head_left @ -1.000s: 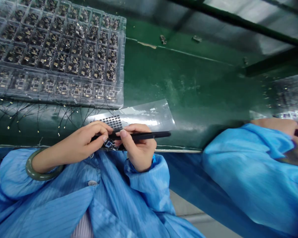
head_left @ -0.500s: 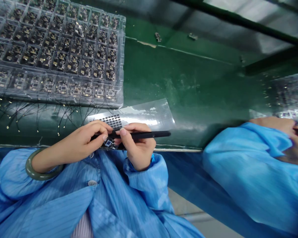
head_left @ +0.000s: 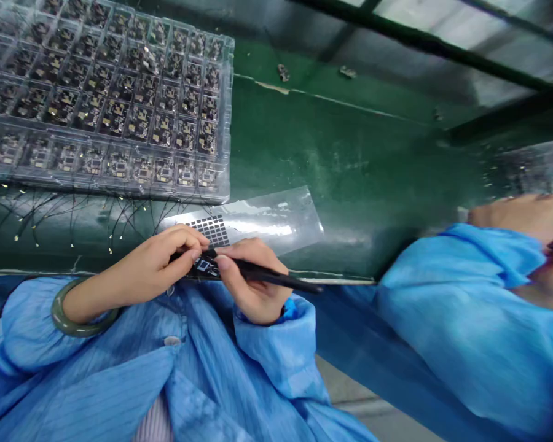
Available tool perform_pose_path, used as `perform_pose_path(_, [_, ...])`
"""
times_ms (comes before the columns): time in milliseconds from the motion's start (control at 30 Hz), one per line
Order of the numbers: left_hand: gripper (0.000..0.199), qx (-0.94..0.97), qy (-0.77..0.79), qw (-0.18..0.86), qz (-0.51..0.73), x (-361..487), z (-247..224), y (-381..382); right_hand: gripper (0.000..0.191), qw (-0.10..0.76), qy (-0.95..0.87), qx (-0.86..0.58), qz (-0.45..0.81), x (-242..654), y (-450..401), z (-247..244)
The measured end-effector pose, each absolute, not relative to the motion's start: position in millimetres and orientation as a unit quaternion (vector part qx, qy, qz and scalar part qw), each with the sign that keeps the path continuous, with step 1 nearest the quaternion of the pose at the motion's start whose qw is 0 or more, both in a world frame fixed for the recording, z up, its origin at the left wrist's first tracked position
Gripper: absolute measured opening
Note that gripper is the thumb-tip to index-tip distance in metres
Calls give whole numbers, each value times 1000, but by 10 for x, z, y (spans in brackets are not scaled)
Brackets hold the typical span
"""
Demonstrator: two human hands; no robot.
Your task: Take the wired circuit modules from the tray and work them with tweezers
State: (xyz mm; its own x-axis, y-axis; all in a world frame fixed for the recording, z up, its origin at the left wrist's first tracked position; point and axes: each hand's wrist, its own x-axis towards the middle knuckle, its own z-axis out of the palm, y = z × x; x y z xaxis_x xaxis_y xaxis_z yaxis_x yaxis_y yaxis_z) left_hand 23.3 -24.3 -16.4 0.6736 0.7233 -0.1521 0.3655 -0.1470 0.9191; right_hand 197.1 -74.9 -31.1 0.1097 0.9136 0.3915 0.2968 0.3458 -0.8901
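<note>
Well, nearest us, our left hand pinches a small circuit board closed between thumb and fingers, while our right hand grips black tweezers tip-down on it. Farther off lie a clear film sheet and, far left, a clear plastic tray of boards; a co-worker's blue sleeve sits right.

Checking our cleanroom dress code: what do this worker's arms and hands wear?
The left sleeve and right sleeve are light blue, finely striped smock cloth, gathered at the cuffs. A pale green bangle circles the left wrist. The left hand and right hand are bare.
</note>
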Motion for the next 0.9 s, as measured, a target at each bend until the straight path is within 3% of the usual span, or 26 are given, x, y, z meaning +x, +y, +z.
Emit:
perform_pose_path(33, [16,738,367,538,179,236,-168,-255,5,573,-585,-504,274,1988,-749,-305])
perform_pose_path(167, [13,738,366,516,235,239,-190,-311,28,663,-445,-512,317,2034,-742,-288])
perform_pose_path(267, [11,729,372,513,258,232,-204,-335,32,663,-419,-488,382,2020,-743,-276])
perform_pose_path(433, [14,650,400,589,264,237,-185,-360,36,657,-421,-520,348,1976,-749,-250])
perform_pose_path(500, [16,620,422,604,268,241,-164,-367,30,624,-437,-544,351,1975,-754,-235])
perform_pose_path(667, [19,563,455,626,289,233,-137,-368,14,431,-541,-602,399,1940,-760,-199])
perform_pose_path(900, [13,545,435,622,357,189,-175,-373,8,427,-600,-584,342,1827,-756,-149])
